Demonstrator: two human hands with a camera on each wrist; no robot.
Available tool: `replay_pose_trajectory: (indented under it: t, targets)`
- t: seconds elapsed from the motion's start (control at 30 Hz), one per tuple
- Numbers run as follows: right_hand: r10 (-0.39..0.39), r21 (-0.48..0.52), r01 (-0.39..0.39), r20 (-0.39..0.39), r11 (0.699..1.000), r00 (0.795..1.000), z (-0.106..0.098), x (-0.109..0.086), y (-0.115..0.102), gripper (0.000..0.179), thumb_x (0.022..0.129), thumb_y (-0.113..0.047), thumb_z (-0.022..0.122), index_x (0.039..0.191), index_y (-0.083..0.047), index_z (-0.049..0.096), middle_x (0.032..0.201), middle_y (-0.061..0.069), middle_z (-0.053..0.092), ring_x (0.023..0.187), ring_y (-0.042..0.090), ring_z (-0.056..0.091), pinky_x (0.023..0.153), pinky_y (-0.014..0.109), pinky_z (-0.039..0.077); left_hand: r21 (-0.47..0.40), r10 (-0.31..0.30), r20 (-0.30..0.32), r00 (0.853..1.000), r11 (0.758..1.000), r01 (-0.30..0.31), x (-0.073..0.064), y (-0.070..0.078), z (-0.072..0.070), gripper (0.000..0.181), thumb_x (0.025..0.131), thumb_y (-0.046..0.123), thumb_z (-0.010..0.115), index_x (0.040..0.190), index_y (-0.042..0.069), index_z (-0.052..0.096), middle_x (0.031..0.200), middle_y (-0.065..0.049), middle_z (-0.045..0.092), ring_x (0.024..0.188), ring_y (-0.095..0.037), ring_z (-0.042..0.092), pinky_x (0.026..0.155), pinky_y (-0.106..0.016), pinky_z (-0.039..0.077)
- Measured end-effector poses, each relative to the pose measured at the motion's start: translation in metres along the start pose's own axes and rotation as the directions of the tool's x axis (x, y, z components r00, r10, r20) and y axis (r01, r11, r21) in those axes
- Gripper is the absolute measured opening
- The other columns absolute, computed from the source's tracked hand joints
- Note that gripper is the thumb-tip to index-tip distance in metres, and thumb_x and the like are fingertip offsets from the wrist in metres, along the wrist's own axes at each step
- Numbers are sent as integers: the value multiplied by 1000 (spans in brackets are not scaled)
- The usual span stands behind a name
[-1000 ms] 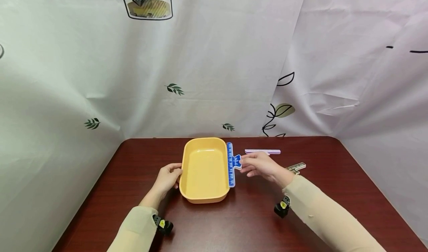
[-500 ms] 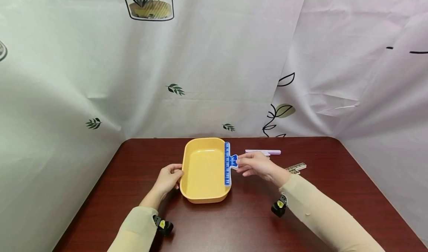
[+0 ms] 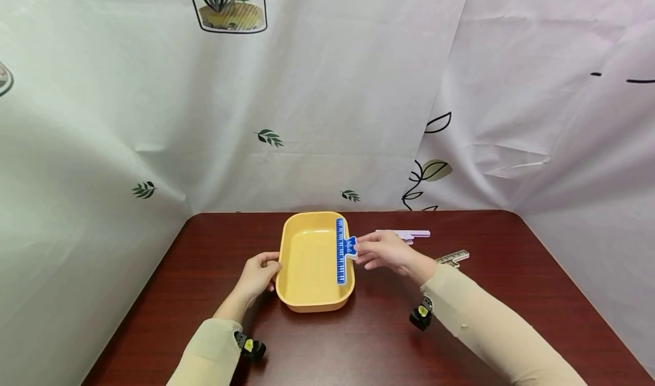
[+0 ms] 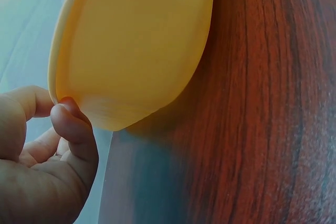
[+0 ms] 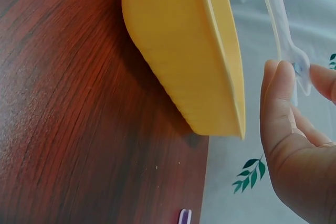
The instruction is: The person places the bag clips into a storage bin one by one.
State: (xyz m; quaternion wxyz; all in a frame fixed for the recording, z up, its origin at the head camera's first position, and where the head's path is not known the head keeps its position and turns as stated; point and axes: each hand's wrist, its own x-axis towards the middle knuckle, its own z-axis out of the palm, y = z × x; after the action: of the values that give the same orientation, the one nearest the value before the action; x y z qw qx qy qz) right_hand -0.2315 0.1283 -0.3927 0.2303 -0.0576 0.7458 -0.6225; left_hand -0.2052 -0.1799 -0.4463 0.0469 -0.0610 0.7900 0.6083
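A yellow plastic tray [image 3: 309, 269] with rounded corners stands on the table. My left hand [image 3: 257, 273] pinches its left rim; in the left wrist view the thumb and index finger of that hand [image 4: 60, 153] meet across the rim. Over the tray's right side hangs a blue and white clip [image 3: 340, 255] printed with piano keys. My right hand [image 3: 386, 252] pinches the clip's short handle between thumb and fingers. From the right wrist view the clip [image 5: 281, 24] appears almost edge-on, above the tray's rim and apart from it.
A lilac clip [image 3: 418, 233] lies at the back right, partly behind my right hand. Near my right wrist lies a cream clip [image 3: 454, 256] with a keyboard print, partly covered by the forearm. A patterned cloth [image 3: 317, 90] hangs behind the dark red table [image 3: 353, 346].
My right hand has moved left with the blue clip, from beside the tray's right rim to over its inside. The left hand keeps its hold on the tray, almost unmoved.
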Motion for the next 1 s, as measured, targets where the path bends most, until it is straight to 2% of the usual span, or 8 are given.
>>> replay_pose_trajectory:
  t: [0.3,0.6,1.0]
  targets:
    - [-1,4,1,11,1000,1000,9,3,-4,46,87,-18,66,125,5,56,101,16,70,86,27,70,66,30,58,-22,-4,-3,1000,1000,3,0,-1,0,36,87,4,56,122,-5,55,78,-4,61,50,-10,49,42,-21,42]
    - [-3,-7,3,3,1000,1000,17,5,-7,46,87,-17,65,125,6,53,100,16,69,77,19,70,66,32,58,-43,5,3,1000,999,-5,-4,-1,1,37,88,4,56,124,-7,53,76,-3,59,48,-8,47,41,-20,40]
    - [19,-15,-19,-3,1000,1000,25,9,-12,44,86,-15,66,123,6,53,100,17,69,75,20,71,65,33,58,-59,-9,5,1000,998,9,-2,-3,2,36,88,4,56,124,-4,54,77,-3,58,49,-10,47,41,-20,41]
